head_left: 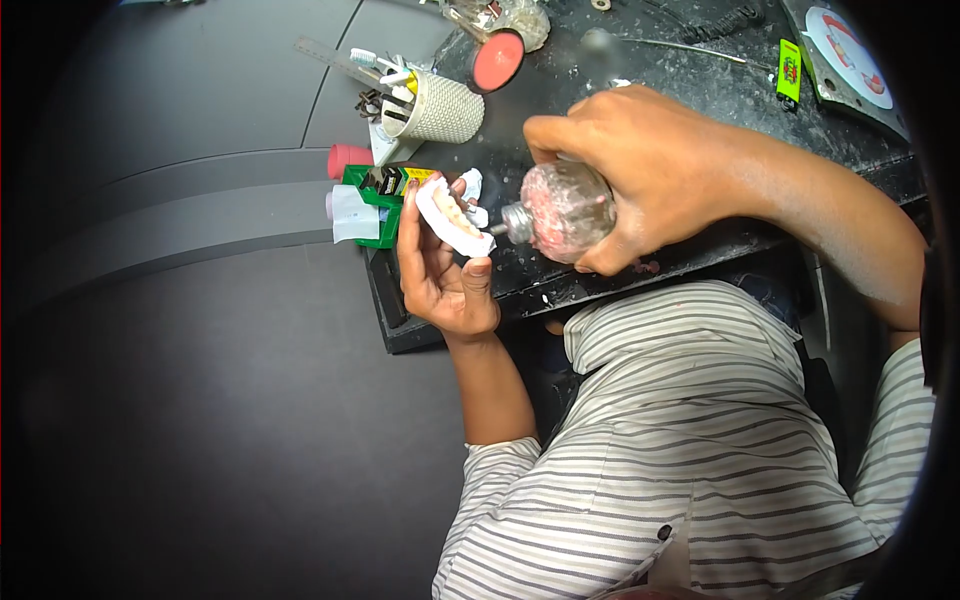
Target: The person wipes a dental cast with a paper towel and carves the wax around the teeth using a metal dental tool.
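My left hand (450, 282) grips a white plaster dental cast (452, 222) between thumb and fingers, near the table's left edge. A curved row of yellowish teeth shows along the cast. In my right hand (640, 170) is a clear squeeze bottle (567, 210) smeared with pink material, tipped on its side. Its narrow nozzle points left at the cast's lower right end; whether the two touch I cannot tell. Behind the cast, small white pieces show near my left fingers, partly hidden.
On the black worktable (530, 100) stand a white textured cup (445, 108) of brushes and tools and a round pink-topped container (498, 60). A green bin (375, 235) sits at the left edge. A bright green lighter (789, 72) and a metal rod (700, 52) lie further back.
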`<state>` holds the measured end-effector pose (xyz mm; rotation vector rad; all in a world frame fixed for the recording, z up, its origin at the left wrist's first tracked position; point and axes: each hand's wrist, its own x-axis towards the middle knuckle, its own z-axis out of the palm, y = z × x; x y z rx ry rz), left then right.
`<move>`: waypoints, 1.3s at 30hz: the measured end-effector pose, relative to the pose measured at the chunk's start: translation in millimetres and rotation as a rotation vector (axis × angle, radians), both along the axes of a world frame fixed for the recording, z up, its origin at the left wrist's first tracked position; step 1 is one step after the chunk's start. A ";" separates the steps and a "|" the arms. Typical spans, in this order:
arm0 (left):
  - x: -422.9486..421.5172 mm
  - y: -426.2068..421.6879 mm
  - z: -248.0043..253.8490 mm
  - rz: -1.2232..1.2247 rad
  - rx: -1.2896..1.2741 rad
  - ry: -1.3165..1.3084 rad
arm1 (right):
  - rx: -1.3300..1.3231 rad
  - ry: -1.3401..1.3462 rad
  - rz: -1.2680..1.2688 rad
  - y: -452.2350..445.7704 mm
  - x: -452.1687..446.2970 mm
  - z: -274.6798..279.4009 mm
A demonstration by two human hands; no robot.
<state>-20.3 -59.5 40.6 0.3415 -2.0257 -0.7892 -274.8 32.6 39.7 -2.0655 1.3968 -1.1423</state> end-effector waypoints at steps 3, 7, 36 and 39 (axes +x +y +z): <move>0.7 0.7 -0.5 -0.002 0.059 0.051 | 0.083 0.068 0.001 -3.4 -3.1 -1.4; 5.8 -1.9 -4.7 -0.024 0.070 0.090 | 0.197 0.147 -0.082 -9.3 -12.0 -7.5; -3.7 -9.9 -4.6 -0.037 -0.052 0.026 | -0.026 -0.236 0.753 125.7 30.0 -31.5; -11.2 -14.3 5.6 0.023 -0.127 -0.096 | 0.062 -0.417 0.895 125.4 35.9 -53.6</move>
